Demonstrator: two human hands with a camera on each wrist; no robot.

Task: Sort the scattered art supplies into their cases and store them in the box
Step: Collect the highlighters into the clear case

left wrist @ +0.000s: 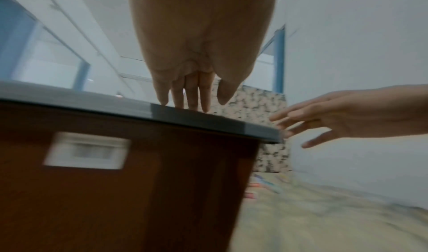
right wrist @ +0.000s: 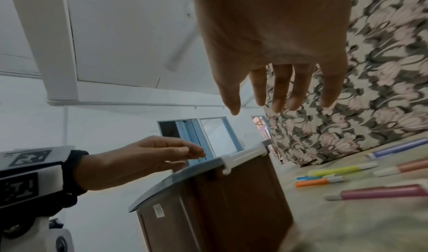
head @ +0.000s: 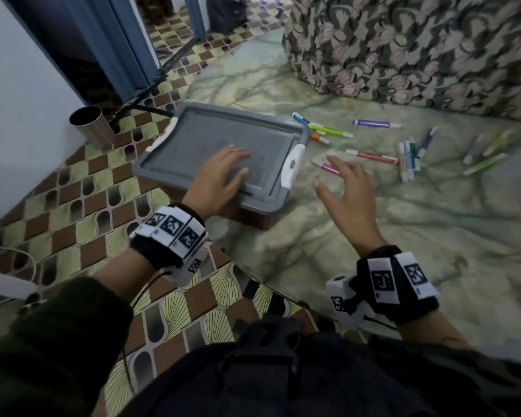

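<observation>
A box with a brown body and a grey lid [head: 193,133] with white latches [head: 292,164] stands at the edge of the green marbled sheet. My left hand [head: 223,173] lies flat on the lid, fingers straight [left wrist: 192,98]. My right hand [head: 346,191] hovers open to the right of the box with its fingers spread [right wrist: 280,91], just above a pink marker [head: 328,167] and holding nothing. Several more markers lie scattered on the sheet: green [head: 331,130], orange [head: 319,138], purple [head: 373,123] and red [head: 373,156]. A bunch of them [head: 408,159] lies farther right.
A metal cup [head: 91,124] stands on the patterned floor [head: 73,206] left of the box, beside a black stand leg [head: 151,82]. A floral bundle of bedding [head: 418,46] fills the back right. No pen case shows in any view.
</observation>
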